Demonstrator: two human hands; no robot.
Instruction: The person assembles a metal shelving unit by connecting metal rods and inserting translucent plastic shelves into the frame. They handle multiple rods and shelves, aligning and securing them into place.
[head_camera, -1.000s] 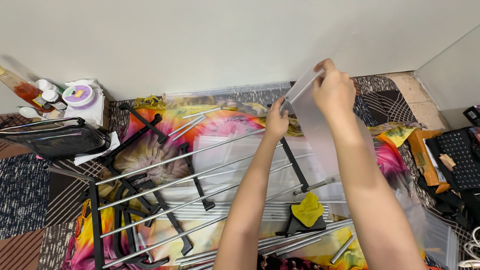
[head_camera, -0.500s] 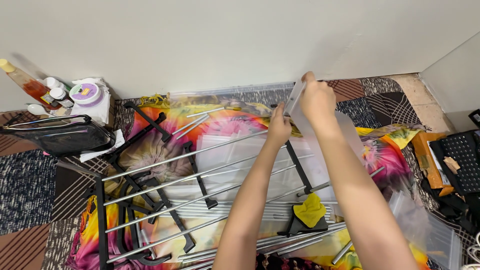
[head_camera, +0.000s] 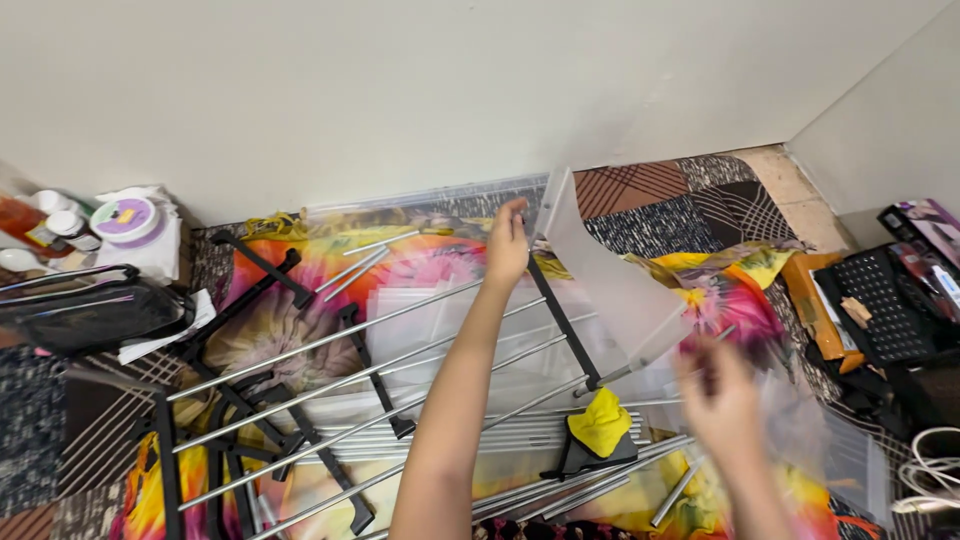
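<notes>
My left hand (head_camera: 507, 245) reaches forward and grips the upper left edge of a translucent white plastic panel (head_camera: 610, 280). The panel stands tilted against a black upright bar (head_camera: 565, 320) of a rack frame. My right hand (head_camera: 722, 400) is blurred, low on the right, off the panel's lower corner; its fingers look spread and hold nothing I can make out. Silver metal rods (head_camera: 400, 350) with black connectors lie across the floor under my left arm.
A colourful floral sheet (head_camera: 270, 320) covers the floor. A yellow cloth (head_camera: 600, 420) sits on a black piece. Bottles and a white tub (head_camera: 125, 225) stand at the left by a black bag (head_camera: 90, 315). A black basket (head_camera: 880, 300) is at the right, a wall behind.
My right hand has let go of the panel's top and dropped down to the right. My left hand has stayed at the panel's upper edge. The view has shifted slightly.
</notes>
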